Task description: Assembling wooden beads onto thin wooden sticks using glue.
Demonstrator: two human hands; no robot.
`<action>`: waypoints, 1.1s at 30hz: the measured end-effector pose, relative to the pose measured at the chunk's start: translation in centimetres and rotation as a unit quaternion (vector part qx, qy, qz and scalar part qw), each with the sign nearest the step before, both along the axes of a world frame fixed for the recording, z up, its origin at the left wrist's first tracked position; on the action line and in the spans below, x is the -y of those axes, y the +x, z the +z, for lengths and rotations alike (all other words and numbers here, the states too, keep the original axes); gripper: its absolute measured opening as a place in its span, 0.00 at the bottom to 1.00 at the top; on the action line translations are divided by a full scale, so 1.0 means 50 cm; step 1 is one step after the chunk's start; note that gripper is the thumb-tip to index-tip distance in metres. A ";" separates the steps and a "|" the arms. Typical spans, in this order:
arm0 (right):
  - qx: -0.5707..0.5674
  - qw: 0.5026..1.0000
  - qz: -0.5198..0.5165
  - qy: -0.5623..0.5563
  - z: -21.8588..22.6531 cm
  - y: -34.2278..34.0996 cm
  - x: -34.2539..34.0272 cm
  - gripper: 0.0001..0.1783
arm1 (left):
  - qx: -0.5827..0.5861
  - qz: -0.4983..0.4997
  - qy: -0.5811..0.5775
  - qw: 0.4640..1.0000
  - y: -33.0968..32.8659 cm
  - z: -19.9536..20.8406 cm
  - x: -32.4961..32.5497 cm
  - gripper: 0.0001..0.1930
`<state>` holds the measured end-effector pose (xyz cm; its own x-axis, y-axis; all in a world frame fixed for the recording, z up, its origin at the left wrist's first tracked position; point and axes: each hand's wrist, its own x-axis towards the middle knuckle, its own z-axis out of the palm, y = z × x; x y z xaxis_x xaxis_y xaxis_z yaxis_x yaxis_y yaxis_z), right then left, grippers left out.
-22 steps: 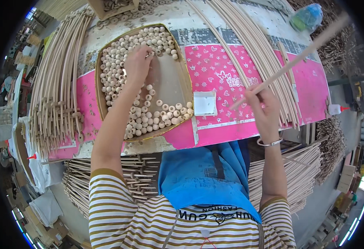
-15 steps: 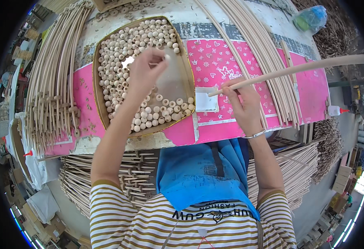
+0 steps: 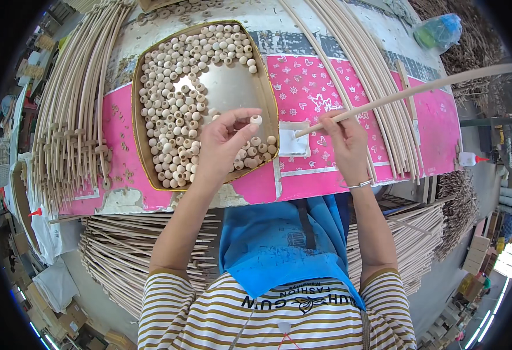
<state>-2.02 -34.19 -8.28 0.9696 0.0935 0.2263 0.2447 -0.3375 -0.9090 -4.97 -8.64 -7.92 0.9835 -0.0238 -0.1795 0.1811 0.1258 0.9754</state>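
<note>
My left hand [image 3: 228, 140] is closed, with a wooden bead [image 3: 256, 120] pinched at its fingertips over the right side of a shallow tray [image 3: 270, 105]. Many loose round beads [image 3: 171, 111], each with a hole, lie in that tray. Close to its end, a long wooden rod [image 3: 408, 93] is gripped by my right hand [image 3: 347, 137]. The rod slants up to the right. Its lower end is just above a small white dish [image 3: 294, 142] that stands beside the tray and holds something white.
Long rods [image 3: 373, 76] lie right of the dish. At the left, a stack of rods with wooden rings [image 3: 72, 146] covers the table. A small white bottle with a red tip [image 3: 472, 158] is at the right edge. More rods [image 3: 142, 251] are stacked below the table.
My left hand has come from the middle of the tray toward me and right, bringing the bead nearer the rod's end. The right hand and rod have barely shifted.
</note>
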 end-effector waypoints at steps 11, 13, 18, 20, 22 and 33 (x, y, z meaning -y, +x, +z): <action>0.016 0.987 -0.041 0.157 0.094 -0.005 0.048 0.11 | 0.034 -0.027 0.004 0.999 0.023 0.010 0.070 0.12; 0.030 0.984 -0.032 0.171 0.111 -0.007 0.048 0.11 | 0.043 -0.041 0.012 0.998 0.027 0.011 0.081 0.12; 0.051 0.980 -0.023 0.192 0.124 -0.018 0.038 0.11 | 0.040 -0.072 -0.013 0.996 0.031 0.018 0.104 0.13; 0.056 0.980 -0.012 0.190 0.123 -0.021 0.031 0.11 | 0.037 -0.074 -0.012 0.997 0.027 0.022 0.107 0.13; 0.053 0.980 -0.001 0.193 0.119 -0.022 0.028 0.11 | 0.034 -0.074 -0.011 0.997 0.023 0.023 0.109 0.14; 0.077 0.981 0.037 0.175 0.091 -0.037 0.028 0.10 | -0.007 -0.072 -0.096 0.993 0.000 0.033 0.109 0.14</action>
